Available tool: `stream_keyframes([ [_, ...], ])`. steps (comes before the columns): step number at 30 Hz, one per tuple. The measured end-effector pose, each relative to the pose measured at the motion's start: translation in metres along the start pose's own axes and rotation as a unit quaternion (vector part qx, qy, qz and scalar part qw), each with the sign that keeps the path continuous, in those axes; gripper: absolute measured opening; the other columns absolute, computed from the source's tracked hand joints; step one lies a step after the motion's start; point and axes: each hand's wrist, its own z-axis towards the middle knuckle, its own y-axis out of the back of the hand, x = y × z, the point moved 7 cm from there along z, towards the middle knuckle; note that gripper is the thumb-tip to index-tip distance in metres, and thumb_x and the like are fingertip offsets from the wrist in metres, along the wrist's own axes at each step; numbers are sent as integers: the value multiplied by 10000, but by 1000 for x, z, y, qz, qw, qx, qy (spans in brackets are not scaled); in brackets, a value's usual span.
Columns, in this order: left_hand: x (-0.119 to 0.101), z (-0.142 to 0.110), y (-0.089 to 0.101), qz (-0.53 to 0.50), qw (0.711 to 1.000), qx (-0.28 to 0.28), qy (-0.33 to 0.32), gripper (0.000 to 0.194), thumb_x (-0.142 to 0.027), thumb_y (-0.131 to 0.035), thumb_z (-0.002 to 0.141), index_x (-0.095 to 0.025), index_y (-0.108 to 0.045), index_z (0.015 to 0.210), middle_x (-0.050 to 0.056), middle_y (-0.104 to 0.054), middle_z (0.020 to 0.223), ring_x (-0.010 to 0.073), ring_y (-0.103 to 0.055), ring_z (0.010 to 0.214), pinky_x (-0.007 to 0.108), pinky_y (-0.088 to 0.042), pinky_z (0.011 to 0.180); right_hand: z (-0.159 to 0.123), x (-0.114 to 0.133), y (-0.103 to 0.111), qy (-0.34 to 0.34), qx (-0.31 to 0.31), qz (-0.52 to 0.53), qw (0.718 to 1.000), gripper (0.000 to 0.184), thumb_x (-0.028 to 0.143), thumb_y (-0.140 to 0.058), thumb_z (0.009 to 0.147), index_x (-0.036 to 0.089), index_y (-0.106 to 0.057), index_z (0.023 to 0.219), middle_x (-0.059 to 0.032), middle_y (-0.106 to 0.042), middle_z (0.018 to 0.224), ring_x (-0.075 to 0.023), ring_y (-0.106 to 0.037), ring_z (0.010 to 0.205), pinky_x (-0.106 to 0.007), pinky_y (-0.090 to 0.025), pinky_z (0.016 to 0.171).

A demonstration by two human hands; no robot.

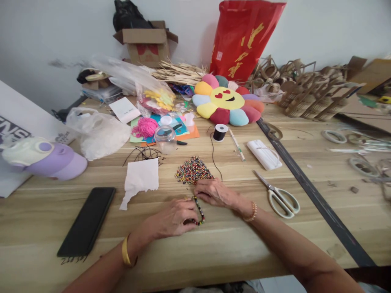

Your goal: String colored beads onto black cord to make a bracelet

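My left hand (173, 217) rests on the wooden table (214, 252) with its fingers pinched on a short string of coloured beads (200, 211). My right hand (214, 191) lies just beyond it, fingers curled down at the near edge of a pile of loose coloured beads (193, 170); what its fingertips hold is too small to make out. A black thread runs from the pile up to a black thread spool (220, 132). I wear a yellow bangle on the left wrist and a bead bracelet on the right.
White-handled scissors (279, 195) lie right of my hands, a black phone (88, 221) and torn white paper (140, 179) to the left. Farther back are a flower cushion (226, 99), pink yarn (146, 127), a clear jar (165, 138), a purple cap (58, 160), plastic bags and wicker baskets (308, 93).
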Motion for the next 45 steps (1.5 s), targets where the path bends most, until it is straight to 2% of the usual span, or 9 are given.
stream_keyframes([
  [8, -3, 3, -2, 8, 1000, 2, -7, 115, -207, -576, 891, -181, -662, 819, 32, -657, 819, 178, -594, 789, 275, -392, 699, -1, -4, -3, 0, -3, 9, 1000, 179, 194, -441, 976, 171, -584, 871, -22, -561, 839, -119, -490, 710, -242, -315, 623],
  [16, -1, 1, -9, 37, 999, -12, 10, 148, -320, -625, 874, -181, -635, 825, 34, -630, 834, 188, -570, 805, 292, -395, 717, -1, -5, -4, -7, 2, 18, 1000, 169, 185, -440, 974, 171, -584, 885, -33, -575, 865, -126, -508, 737, -249, -324, 648],
  [20, -3, 2, -13, 57, 998, -28, 10, 176, -307, -592, 899, -168, -617, 793, 37, -613, 806, 187, -552, 775, 299, -395, 710, -1, -4, -2, -6, 1, 17, 1000, 160, 190, -455, 966, 171, -589, 880, -26, -569, 850, -124, -504, 727, -255, -315, 637],
  [25, -7, 4, -11, 65, 997, -30, 7, 164, -242, -565, 907, -164, -601, 768, 34, -606, 781, 174, -542, 747, 293, -403, 724, -1, -3, -1, -9, -3, 5, 1000, 157, 175, -462, 961, 172, -590, 871, -22, -571, 855, -121, -498, 721, -258, -303, 633],
  [30, -5, 2, -8, 73, 997, -33, 16, 139, -259, -599, 882, -170, -604, 776, 33, -610, 792, 183, -545, 764, 290, -400, 699, 0, -2, -1, -9, 2, -8, 1000, 162, 164, -460, 957, 173, -579, 848, -19, -572, 839, -123, -496, 716, -257, -298, 629],
  [38, -9, 0, -7, 74, 995, -58, -13, 191, -286, -518, 939, -177, -627, 828, 34, -603, 800, 175, -546, 749, 293, -405, 711, -1, -5, -2, -2, -5, 8, 1000, 156, 184, -456, 964, 176, -569, 857, -20, -569, 838, -122, -493, 723, -247, -303, 630],
  [45, -10, 1, -10, 71, 996, -44, -31, 229, -281, -502, 949, -176, -647, 805, 34, -602, 769, 171, -543, 734, 294, -408, 712, -2, -3, 0, -1, -6, 15, 1000, 166, 174, -447, 961, 177, -584, 869, -22, -560, 846, -125, -491, 734, -252, -311, 636],
])
